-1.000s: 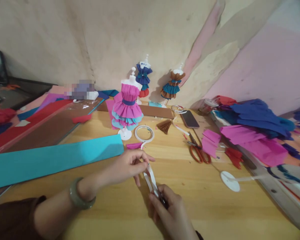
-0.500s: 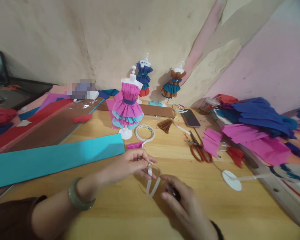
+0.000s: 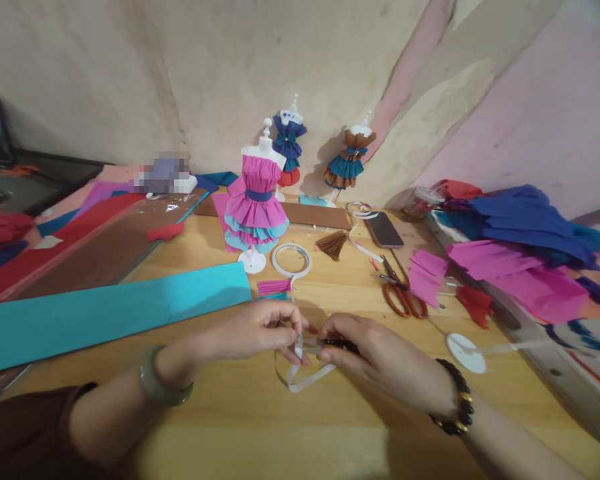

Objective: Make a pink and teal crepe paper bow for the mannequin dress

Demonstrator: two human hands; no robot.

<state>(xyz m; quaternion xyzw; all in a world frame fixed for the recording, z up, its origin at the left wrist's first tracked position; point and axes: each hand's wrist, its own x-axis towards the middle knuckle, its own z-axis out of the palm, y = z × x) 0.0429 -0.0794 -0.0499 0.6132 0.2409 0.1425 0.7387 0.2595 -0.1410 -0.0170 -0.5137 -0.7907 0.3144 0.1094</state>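
A narrow white tape (image 3: 307, 382) hangs in a loop between my hands, low over the table. My left hand (image 3: 275, 330) is closed, pinching the tape between thumb and fingertips. My right hand (image 3: 375, 350) is closed around a small black-handled tool (image 3: 343, 345); its pale tip points at my left fingertips, and its exact kind is unclear. The loop's right end reaches my right thumb. Just beyond my left hand lies a tape roll (image 3: 275, 260), with a strip running from it toward my fingers. Pleated pink paper (image 3: 274, 287) lies between the roll and my left hand.
Behind stand mini mannequins in a pink dress (image 3: 260, 193), a blue dress (image 3: 289, 150) and a brown-teal dress (image 3: 349, 160). A turquoise paper strip (image 3: 115, 317) lies left. Right are orange-handled scissors (image 3: 397, 300), a phone (image 3: 385, 230), a white disc (image 3: 467, 353) and heaped crepe paper (image 3: 525, 220).
My right hand has moved up and inward, bringing the black-handled tool close to my left fingertips. The tape loop has widened to the right. My left hand stays nearly in place.
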